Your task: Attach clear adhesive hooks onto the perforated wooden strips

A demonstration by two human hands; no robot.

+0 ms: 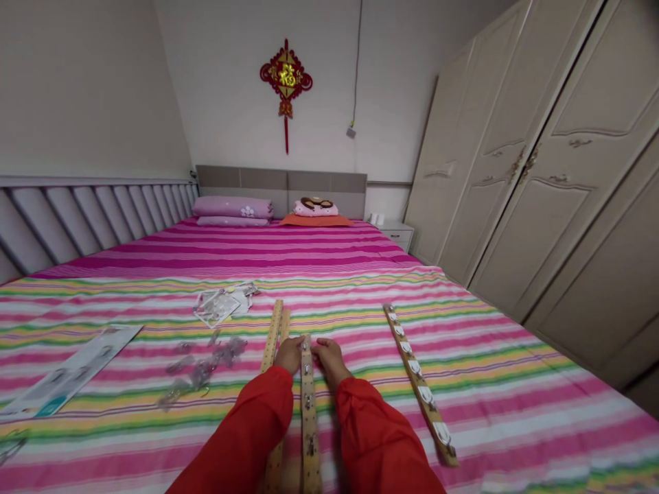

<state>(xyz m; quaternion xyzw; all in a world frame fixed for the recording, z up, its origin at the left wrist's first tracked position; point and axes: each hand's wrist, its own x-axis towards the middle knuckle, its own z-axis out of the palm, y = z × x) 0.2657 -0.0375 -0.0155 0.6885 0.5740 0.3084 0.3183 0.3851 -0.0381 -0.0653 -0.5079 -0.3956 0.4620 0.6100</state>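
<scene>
A long wooden strip [305, 384] with several metal hooks down its length lies in front of me, pointing away. At its far end, my left hand [289, 355] grips the left edge with closed fingers. My right hand [331, 359] is curled at the right side of that end, fingertips close to the edge; anything between them is too small to make out. Two plain wooden strips with holes [272, 336] lie to the left, partly hidden by my left sleeve. Off to the right is another wooden strip [412, 360] bearing white hooks.
Small clear plastic packets [203, 370] lie scattered left of the strips, with flat packaging [224, 304] beyond them. A long packaging card [77, 370] is at far left. Everything rests on a striped bedsheet [494, 405]. A wardrobe [515, 158] stands along the right.
</scene>
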